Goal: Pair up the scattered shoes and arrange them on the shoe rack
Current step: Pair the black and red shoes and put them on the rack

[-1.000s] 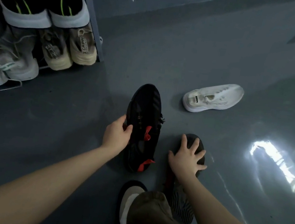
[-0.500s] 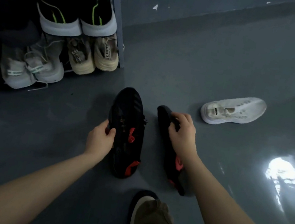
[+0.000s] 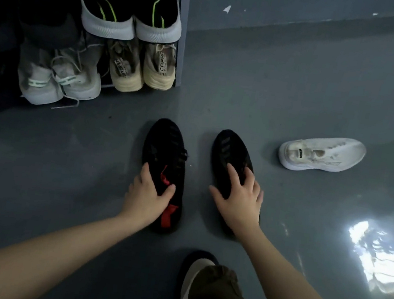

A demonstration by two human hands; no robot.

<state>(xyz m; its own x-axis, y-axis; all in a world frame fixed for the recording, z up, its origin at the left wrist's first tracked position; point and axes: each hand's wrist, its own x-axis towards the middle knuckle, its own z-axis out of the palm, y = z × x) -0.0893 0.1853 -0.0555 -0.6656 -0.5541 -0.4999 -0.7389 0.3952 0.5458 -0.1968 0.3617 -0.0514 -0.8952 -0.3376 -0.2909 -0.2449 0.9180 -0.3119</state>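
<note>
Two black shoes with red trim stand side by side on the grey floor, toes pointing away from me. My left hand (image 3: 147,197) grips the left black shoe (image 3: 165,150) at its opening. My right hand (image 3: 239,201) lies over the rear half of the right black shoe (image 3: 228,151), fingers spread across its top. A single white shoe (image 3: 321,154) lies on the floor to the right, apart from both hands. The shoe rack (image 3: 181,28) stands at the upper left with several pairs on it.
The rack holds black shoes with green stripes (image 3: 131,16) above, beige shoes (image 3: 141,68) and grey-white shoes (image 3: 59,79) below. My own foot (image 3: 198,276) is at the bottom centre. A grey wall base runs along the back. Bright glare marks the floor at right.
My right hand has turned the right black shoe upright and set it down parallel to the left one. My left hand has shifted onto the left shoe's opening.
</note>
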